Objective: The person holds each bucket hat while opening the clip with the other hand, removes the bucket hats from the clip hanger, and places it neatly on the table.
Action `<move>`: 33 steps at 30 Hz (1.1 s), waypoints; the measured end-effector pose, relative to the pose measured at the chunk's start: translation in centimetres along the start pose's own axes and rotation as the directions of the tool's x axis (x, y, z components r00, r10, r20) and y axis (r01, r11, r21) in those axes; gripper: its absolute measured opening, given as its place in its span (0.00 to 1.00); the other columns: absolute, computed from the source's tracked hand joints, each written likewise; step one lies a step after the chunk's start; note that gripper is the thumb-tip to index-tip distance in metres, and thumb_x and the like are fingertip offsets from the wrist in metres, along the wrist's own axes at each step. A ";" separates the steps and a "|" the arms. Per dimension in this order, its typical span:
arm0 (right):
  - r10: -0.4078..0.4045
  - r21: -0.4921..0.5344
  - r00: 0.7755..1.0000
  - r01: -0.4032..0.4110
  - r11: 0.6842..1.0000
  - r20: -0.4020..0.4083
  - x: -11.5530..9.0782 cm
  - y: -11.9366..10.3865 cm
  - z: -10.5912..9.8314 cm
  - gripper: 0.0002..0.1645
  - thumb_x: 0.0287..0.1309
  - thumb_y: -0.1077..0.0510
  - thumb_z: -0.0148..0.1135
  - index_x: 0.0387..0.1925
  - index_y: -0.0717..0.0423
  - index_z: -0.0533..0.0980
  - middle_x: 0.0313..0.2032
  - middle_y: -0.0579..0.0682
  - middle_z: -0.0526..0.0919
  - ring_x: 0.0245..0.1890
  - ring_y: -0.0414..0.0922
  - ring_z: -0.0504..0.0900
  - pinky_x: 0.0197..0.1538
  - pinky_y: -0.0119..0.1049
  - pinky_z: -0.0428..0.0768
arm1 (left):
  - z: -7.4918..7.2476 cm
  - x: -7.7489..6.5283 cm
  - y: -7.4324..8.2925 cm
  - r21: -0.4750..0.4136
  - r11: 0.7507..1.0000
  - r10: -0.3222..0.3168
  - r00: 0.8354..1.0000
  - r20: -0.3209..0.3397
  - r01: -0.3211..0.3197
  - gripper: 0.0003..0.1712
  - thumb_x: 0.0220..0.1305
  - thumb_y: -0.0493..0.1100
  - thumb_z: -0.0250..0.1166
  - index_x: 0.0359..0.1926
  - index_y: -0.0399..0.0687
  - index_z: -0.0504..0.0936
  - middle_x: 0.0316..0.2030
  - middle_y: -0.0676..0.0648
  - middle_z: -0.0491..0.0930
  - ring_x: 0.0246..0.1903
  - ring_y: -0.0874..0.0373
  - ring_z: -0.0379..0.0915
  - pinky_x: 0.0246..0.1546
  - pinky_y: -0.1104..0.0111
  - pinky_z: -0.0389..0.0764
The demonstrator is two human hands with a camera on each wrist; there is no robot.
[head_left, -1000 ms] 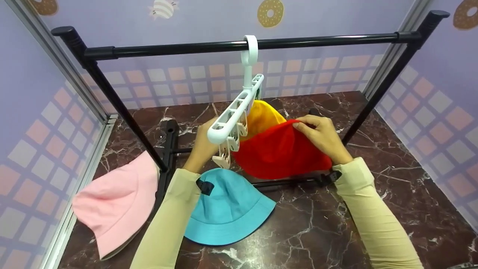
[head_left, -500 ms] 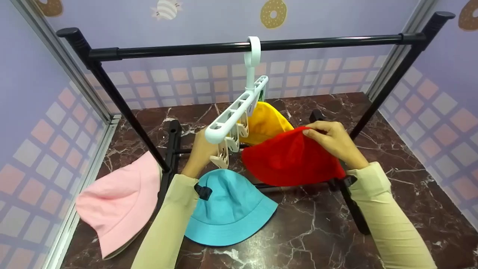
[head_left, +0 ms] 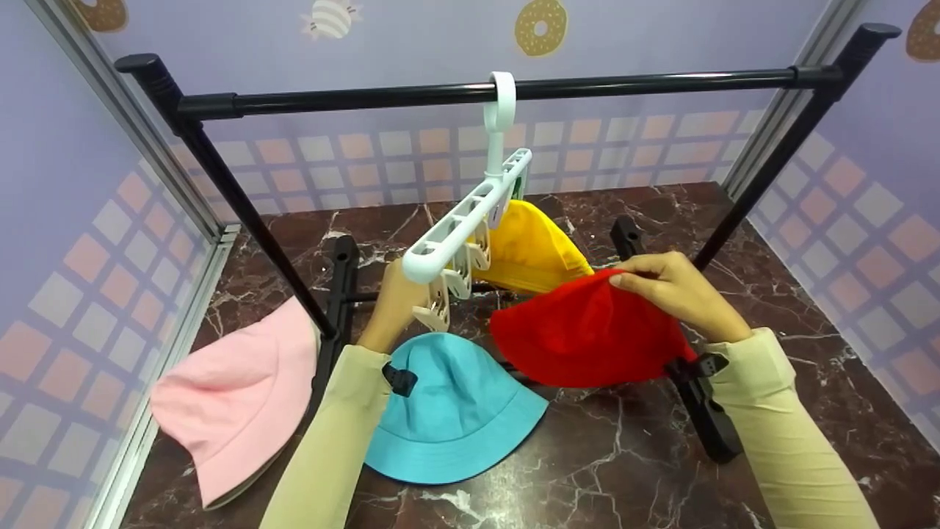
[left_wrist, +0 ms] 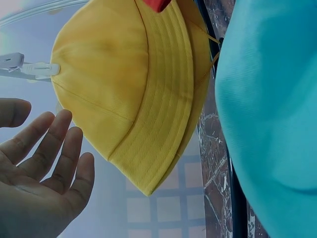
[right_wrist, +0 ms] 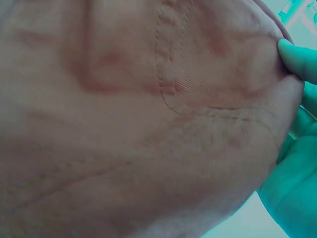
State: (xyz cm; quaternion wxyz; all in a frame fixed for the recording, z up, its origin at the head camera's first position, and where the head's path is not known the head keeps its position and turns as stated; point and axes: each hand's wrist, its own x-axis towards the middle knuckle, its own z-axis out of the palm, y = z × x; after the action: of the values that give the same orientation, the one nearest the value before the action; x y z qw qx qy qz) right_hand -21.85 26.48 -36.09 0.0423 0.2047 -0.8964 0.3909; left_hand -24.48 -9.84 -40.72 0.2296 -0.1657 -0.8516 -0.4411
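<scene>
My right hand (head_left: 679, 294) pinches the crown of a red bucket hat (head_left: 587, 334) between thumb and fingers, and the hat hangs to the left of that hand, brim down. In the right wrist view the hat's cloth (right_wrist: 148, 129) fills most of the picture, with the colours off. A yellow bucket hat (head_left: 536, 246) hangs by its crown from a clip of the white clip hanger (head_left: 470, 220). Beside that hanger is my left hand (head_left: 396, 305), partly hidden by it. The left wrist view shows its fingers (left_wrist: 59, 163) loosely spread and holding nothing, near the yellow hat's crown.
The hanger hooks over the top bar (head_left: 646, 84) of a black rack. Several free clips (head_left: 433, 316) dangle at its near end. A light blue bucket hat (head_left: 455, 411) lies in front, and a pink one (head_left: 235, 397) at left, on the dark marbled tabletop (head_left: 587, 470).
My right hand has moved right and toward me with the red hat, uncovering more of the yellow hat. My left hand stays in about the same place by the hanger.
</scene>
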 end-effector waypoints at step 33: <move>0.070 0.066 0.937 -0.098 0.993 0.343 -2.7 1.0 -0.8 0.10 0.64 0.53 0.60 0.38 0.50 0.84 0.31 0.45 0.83 0.29 0.37 0.75 0.34 0.29 0.75 | 0.4 0.0 -0.9 -0.073 0.986 -0.149 0.988 0.043 0.152 0.12 0.61 0.36 0.62 0.43 0.32 0.82 0.36 0.35 0.83 0.31 0.49 0.72 0.36 0.56 0.73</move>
State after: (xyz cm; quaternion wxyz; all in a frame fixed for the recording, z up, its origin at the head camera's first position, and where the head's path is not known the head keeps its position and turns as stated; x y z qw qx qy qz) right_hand -19.86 28.53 -36.85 -0.1380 0.2322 -0.8814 0.3875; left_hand -25.01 -10.04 -41.55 0.1732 -0.1180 -0.8485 -0.4860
